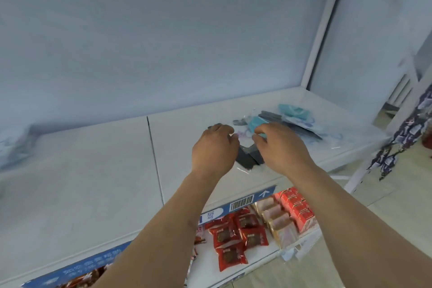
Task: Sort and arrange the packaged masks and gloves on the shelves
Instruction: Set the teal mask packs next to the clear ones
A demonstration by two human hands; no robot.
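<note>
Two hands over the white shelf point(93, 170): left hand point(214, 147) and right hand point(278, 145) curled onto a dark packaged mask point(247, 159), right of centre. Real grip: cannot tell. Slippery film, so possible slide toward the near edge; loose pile point(294, 119) behind easily disturbed.

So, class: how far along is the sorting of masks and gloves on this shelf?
Done: nothing looks arranged. In hand: both hands, left and right, grip a dark pack. Left: the pile of teal and dark packs lies jumbled at the shelf's right end.
</note>
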